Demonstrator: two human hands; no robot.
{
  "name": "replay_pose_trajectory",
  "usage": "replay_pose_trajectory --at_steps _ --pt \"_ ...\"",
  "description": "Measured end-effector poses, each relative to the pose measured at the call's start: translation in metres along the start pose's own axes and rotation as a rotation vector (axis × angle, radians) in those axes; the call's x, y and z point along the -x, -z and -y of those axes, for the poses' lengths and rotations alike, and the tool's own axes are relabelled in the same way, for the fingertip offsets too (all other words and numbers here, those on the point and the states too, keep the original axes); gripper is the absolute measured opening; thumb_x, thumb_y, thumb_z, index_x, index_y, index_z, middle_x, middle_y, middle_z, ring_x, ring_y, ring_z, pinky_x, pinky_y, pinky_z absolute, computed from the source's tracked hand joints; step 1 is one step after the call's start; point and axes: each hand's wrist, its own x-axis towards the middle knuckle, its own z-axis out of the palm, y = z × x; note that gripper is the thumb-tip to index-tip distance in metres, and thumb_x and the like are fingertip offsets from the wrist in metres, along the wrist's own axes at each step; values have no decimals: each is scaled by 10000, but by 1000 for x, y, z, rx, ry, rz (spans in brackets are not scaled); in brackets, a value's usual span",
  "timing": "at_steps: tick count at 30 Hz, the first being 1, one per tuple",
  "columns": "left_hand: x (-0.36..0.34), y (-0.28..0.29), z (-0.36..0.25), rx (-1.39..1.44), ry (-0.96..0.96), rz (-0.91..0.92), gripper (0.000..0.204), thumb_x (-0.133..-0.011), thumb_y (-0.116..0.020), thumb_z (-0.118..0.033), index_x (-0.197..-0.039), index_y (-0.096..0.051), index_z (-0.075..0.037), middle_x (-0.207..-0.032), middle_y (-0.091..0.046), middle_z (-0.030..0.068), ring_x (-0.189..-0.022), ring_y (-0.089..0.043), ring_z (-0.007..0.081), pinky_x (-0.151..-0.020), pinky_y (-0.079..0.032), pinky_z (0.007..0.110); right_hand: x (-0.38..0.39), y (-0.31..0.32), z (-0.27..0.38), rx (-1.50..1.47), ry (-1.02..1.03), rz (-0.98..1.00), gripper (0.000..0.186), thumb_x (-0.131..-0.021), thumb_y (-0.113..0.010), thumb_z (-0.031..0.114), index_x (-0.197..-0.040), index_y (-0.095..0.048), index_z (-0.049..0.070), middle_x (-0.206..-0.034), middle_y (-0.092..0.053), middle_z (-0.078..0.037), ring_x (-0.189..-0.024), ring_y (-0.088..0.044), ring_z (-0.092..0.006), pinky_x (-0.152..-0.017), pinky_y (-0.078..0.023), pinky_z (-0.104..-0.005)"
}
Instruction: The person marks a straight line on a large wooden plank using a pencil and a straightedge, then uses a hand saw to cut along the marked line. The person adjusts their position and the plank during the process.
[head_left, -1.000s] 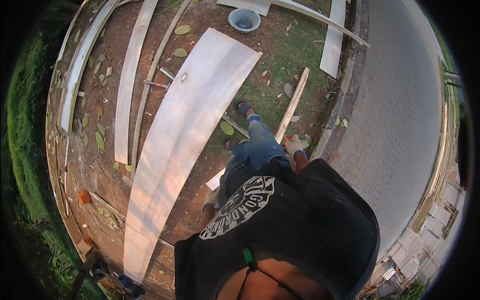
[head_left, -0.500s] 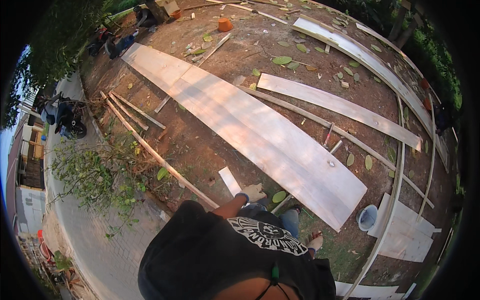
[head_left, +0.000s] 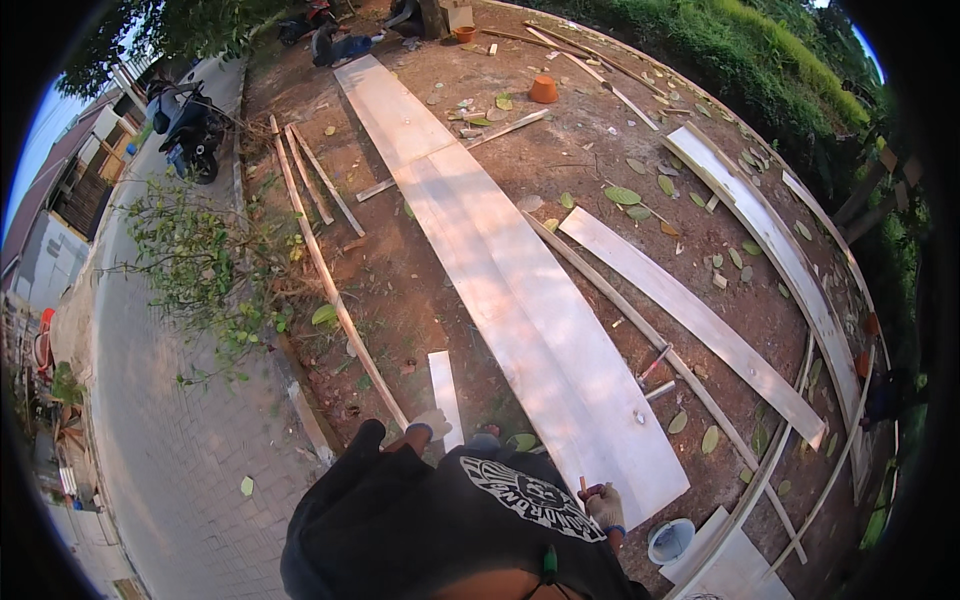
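My left hand (head_left: 431,423), in a pale glove, is near a short white board (head_left: 442,385) and a thin pole (head_left: 350,330); its fingers are too blurred to read. My right hand (head_left: 602,506), gloved with bare fingertips, is closed on a small pencil-like stick (head_left: 583,484), over or beside the near end of a long pale plywood strip (head_left: 510,285); whether they touch is unclear. A red-handled hammer (head_left: 655,362) lies just right of the strip, by a wooden batten (head_left: 630,318).
A grey bucket (head_left: 671,540) is at lower right, more strips (head_left: 700,327) farther right. Two people (head_left: 340,50) (head_left: 405,20) are low on the ground near a tree. A motorbike (head_left: 190,135) stands on the paved path (head_left: 175,420) at left, beside a bush (head_left: 215,270).
My view has swung round, so the long strip now runs away from me and the path lies at my left. My right hand has come over toward the strip's near end.
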Motion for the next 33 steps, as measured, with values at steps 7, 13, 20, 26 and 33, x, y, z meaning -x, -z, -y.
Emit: replay_pose_trajectory --at_steps 7,13,20,26,33 --pt "30 -45 -75 79 -22 74 555 -864 -613 -402 -1270 -660 -26 -1259 -687 267 -1171 -660 440 -1003 -517 512 76 67 3 61 49 229 191 -924 -598 101 -945 -700 -59 -813 -712 -130 -729 -654 -210 -701 -511 -335" --pt "45 -35 -123 -45 -148 101 416 -901 -557 -249 -1263 -629 -57 -1214 -702 251 -1145 -670 426 -971 -525 514 109 114 81 155 -220 457 385 -878 -491 64 -1137 -764 -17 -1037 -767 -154 -865 -686 -189 -818 -526 -308" --pt "42 -36 -109 163 -39 -26 592 -855 -630 -426 -1261 -621 5 -1224 -699 264 -1162 -654 451 -988 -522 486 86 99 103 404 124 340 349 -778 -619 248 -952 -767 -16 -982 -727 -233 -956 -702 -383 -867 -552 -451" --pt "12 -80 -59 120 -260 6 509 -917 -586 -419 -1149 -645 31 -1099 -703 312 -1097 -675 460 -939 -526 479 90 71 104 543 156 201 335 -775 -670 264 -921 -750 -26 -991 -717 -279 -967 -702 -428 -863 -560 -491" --pt "21 -51 -43 172 -185 123 488 -908 -626 -404 -1200 -676 -17 -1091 -744 221 -1057 -712 360 -922 -518 424 122 30 94 378 45 22 324 -809 -679 237 -986 -714 -32 -1021 -716 -293 -1016 -691 -447 -890 -549 -506"
